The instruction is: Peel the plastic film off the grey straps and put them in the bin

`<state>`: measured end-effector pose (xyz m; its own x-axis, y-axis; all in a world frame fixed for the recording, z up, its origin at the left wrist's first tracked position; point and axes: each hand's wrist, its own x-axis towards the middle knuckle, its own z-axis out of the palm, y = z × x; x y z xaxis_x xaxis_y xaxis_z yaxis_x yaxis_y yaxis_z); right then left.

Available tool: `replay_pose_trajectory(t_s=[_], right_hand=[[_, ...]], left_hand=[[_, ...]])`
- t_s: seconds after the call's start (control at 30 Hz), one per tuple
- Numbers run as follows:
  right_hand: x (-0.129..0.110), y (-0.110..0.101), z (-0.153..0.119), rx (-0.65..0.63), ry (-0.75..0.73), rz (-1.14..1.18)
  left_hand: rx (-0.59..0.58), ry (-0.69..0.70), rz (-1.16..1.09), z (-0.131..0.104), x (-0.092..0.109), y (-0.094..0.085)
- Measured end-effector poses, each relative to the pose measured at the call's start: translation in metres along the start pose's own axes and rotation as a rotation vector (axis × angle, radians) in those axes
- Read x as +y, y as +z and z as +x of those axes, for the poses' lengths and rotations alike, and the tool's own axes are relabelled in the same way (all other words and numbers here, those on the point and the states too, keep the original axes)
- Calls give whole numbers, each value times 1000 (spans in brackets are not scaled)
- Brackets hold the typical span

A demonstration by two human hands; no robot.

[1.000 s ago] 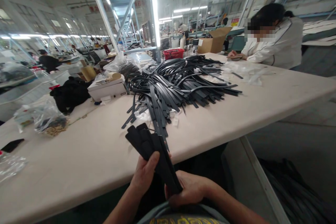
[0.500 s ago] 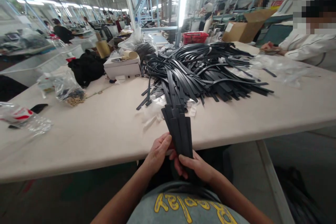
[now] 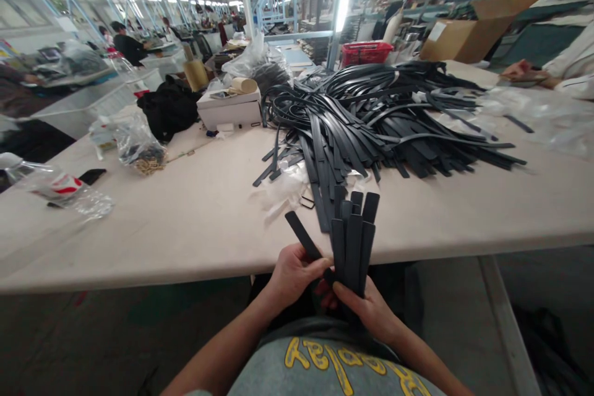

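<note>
A bundle of flat black straps [image 3: 353, 247] stands fanned out in my right hand [image 3: 366, 306], whose thumb presses across the front of it. My left hand [image 3: 297, 275] pinches one single black strap [image 3: 304, 236] between thumb and fingers, tilted to the left and apart from the bundle at its upper end. The lower ends of the straps are hidden by my hands and shirt. Just beyond lies a big heap of similar black straps [image 3: 343, 130] on the pale table [image 3: 208, 216]. A small dark rectangular ring [image 3: 307, 200] rests near the heap.
On the left are a plastic bottle [image 3: 69, 189], a bag of small metal parts [image 3: 142, 151], a black cloth bundle [image 3: 167, 108] and a white box [image 3: 231, 109]. A red basket [image 3: 365, 52] and a cardboard box [image 3: 468, 31] stand behind. Another person's hand [image 3: 524, 71] is at the right.
My left hand has drawn one strap away from the bundle to the left. The bundle in my right hand is spread wider, and the view has shifted left.
</note>
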<state>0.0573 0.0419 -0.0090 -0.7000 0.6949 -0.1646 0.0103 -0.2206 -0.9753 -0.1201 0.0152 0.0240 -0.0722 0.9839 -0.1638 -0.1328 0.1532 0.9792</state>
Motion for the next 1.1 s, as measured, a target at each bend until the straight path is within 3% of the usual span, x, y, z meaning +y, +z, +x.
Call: replay_pose_trajectory(t_s=[0.2,0.33,0.47,0.57,0.63,0.7,0.8,0.9,1.0,1.1], right_hand=[[2,-11,-16,140,-94,-171],[-5,-25,-31,323,-123,13],[-14,-52,-42,588,-188,376],[-20,-69,-48,671,-168,565],[-22,-74,-51,688,-158,621],[-23,-76,-52,700,-158,631],[-21,-77,-52,716,-160,605],[-19,-81,-52,726,-153,586],[-21,-88,-49,713,-105,575],[-29,-92,-42,658,-9,563]], left_hand=[[-136,20,46,-5,-1,15],[-214,65,182,7,3,20],[-139,292,558,48,18,23],[-79,482,921,92,29,34],[-60,525,1179,121,32,47],[-45,467,1327,147,31,60],[-21,357,1308,174,29,74],[-1,340,1200,185,29,74],[7,333,1031,177,30,66],[-4,311,823,150,26,58]])
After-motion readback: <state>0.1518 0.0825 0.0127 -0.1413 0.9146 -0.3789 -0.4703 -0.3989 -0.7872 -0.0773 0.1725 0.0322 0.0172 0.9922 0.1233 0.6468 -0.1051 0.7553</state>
